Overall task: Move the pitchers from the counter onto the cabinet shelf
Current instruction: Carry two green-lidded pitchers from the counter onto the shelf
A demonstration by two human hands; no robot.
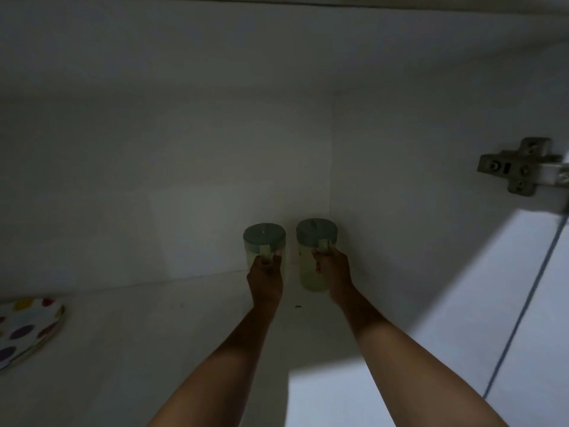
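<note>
Pale-green pitchers, grey lids, upright on shelf point(184, 318) — left hand point(265, 277) grips left pitcher point(264, 241) handle, right hand point(332, 269) grips right pitcher point(315, 241) handle.

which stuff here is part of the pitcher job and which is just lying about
Part of the job:
- left pitcher, held by the left hand
- right pitcher, held by the right hand
- cabinet shelf

Just lying about:
- polka-dot plate at the shelf's left edge
- door hinge on the right wall
</note>
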